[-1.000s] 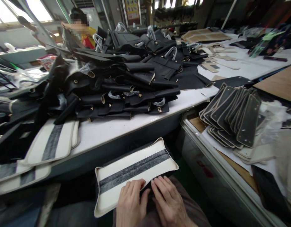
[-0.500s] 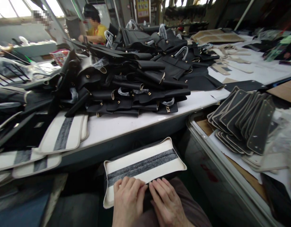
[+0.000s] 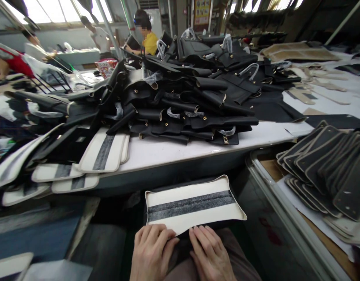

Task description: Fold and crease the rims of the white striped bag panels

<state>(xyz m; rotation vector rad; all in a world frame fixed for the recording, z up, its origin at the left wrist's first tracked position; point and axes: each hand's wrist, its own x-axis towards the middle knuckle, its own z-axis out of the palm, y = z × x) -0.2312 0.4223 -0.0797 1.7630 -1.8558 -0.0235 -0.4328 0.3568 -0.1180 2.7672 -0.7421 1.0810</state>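
Across my lap lies a bag piece (image 3: 194,221), a white rectangular face with a grey fuzzy strip along its middle and black material around its edges. Its corners curl up. My left hand (image 3: 153,248) pinches the near edge at the left, thumb and fingers closed on it. My right hand (image 3: 210,249) is closed on the same near edge, right of the middle, fingers together on top and thumb underneath. Between the two hands a short stretch of white edge meets the black material. The black part below is mostly hidden by my hands.
Black leather bag parts (image 3: 182,97) with wrapped handles are heaped on the white table (image 3: 165,154). White striped panels (image 3: 102,152) overlap at its left end. Dark rounded panels (image 3: 323,164) are stacked at right. Several people, one in a yellow shirt (image 3: 150,43), sit or stand behind.
The view has turned left, so the surroundings sit further right. My left hand has slid left along the near edge, widening the gap to my right hand.
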